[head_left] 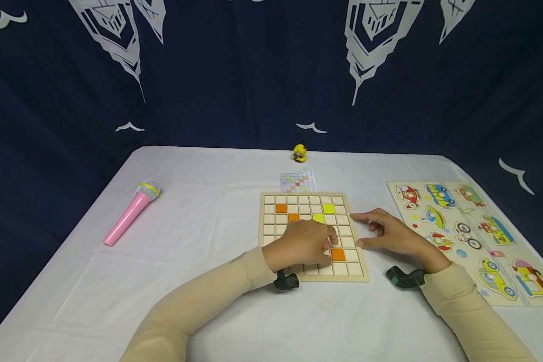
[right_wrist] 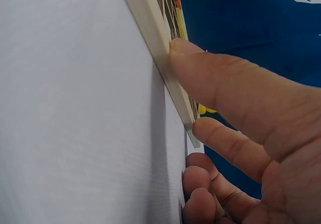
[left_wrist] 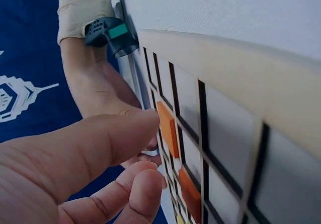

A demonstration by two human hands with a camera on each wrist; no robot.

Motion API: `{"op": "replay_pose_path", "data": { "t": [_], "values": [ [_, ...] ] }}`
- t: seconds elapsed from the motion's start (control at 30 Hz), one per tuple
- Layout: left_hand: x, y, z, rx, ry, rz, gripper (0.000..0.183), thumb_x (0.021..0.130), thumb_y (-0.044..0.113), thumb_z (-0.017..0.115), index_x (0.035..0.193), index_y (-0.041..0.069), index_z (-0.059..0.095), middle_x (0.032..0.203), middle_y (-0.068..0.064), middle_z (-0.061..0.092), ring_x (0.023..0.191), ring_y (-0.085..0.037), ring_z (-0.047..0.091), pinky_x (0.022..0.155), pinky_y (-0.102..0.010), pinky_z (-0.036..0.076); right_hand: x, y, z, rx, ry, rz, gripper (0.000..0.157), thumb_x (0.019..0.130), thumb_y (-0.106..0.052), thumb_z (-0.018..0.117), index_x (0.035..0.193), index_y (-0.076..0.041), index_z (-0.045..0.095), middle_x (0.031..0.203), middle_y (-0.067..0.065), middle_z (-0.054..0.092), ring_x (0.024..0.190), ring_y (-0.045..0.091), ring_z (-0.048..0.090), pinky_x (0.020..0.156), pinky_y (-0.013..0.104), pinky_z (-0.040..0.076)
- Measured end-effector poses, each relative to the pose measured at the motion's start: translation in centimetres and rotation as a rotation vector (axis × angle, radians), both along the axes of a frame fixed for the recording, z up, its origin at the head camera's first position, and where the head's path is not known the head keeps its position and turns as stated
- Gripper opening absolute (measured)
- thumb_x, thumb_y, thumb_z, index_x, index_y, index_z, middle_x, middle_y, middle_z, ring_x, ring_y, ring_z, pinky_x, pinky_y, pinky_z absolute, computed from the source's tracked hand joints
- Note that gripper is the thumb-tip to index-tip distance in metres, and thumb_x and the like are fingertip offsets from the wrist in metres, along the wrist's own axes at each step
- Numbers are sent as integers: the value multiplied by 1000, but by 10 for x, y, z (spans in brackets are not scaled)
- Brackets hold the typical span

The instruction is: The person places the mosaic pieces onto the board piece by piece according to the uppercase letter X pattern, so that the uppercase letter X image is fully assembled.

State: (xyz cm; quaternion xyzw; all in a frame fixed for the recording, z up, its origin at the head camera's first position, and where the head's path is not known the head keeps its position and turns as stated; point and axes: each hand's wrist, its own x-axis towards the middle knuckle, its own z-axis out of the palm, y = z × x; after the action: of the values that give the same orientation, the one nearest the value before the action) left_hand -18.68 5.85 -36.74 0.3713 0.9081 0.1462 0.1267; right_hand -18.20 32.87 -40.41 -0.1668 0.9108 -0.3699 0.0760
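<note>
A wooden grid board (head_left: pixel 314 278) lies flat on the table, holding white squares and several orange and yellow tiles. My left hand (head_left: pixel 300 244) is over the lower middle of the board. Its thumb tip is close to an orange tile (head_left: pixel 338 255); the left wrist view shows a gap between thumb and bent fingers, with nothing seen held there. A second orange tile (left_wrist: pixel 190 194) sits farther along in that view. At the board's right edge, my right hand (head_left: pixel 391 234) touches the wood with thumb and index fingertips. The left hand hides part of the grid.
Behind the board lies a printed card (head_left: pixel 297 181) with a coloured grid, and past it a small yellow figurine (head_left: pixel 299 153). A pink toy microphone (head_left: pixel 131 213) is at the left. A picture puzzle board (head_left: pixel 461 254) lies at the right, partly under the right forearm.
</note>
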Motion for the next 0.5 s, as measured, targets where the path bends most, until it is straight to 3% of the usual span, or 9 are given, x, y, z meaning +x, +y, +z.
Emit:
{"op": "replay_pose_path", "data": {
  "t": [0.2, 0.33, 0.43, 0.5],
  "values": [
    [1, -25, 0, 69, 35, 42, 17, 97, 25, 80, 114, 25, 79, 92, 20, 68, 85, -3, 62, 71, -33, 48, 0, -2, 1, -1, -8, -9, 69, 91, -15, 88, 150, 6, 58, 108, 10, 52, 90, 18, 44, 74, 26, 42],
    [1, -50, -1, 166, 57, 93, 18, 102, 21, 74, 118, 23, 80, 104, 12, 75, 86, -9, 64, 70, -35, 50, 2, 0, -2, 12, -7, -19, 66, 93, -16, 86, 149, 5, 59, 110, 11, 53, 92, 19, 45, 75, 25, 42],
    [-1, -69, -2, 248, 61, 146, 21, 104, 15, 69, 123, 17, 80, 120, 2, 77, 97, -16, 69, 77, -39, 56, 5, 1, -4, 24, 1, -22, 63, 94, -16, 86, 147, 5, 61, 109, 10, 55, 91, 18, 45, 75, 26, 42],
    [-3, -83, -4, 294, 60, 192, 24, 106, 13, 67, 128, 14, 78, 131, -5, 75, 112, -25, 70, 89, -46, 58, 8, 2, -3, 37, 4, -24, 61, 94, -16, 85, 146, 5, 63, 109, 10, 57, 91, 17, 46, 75, 25, 42]
  ]
}}
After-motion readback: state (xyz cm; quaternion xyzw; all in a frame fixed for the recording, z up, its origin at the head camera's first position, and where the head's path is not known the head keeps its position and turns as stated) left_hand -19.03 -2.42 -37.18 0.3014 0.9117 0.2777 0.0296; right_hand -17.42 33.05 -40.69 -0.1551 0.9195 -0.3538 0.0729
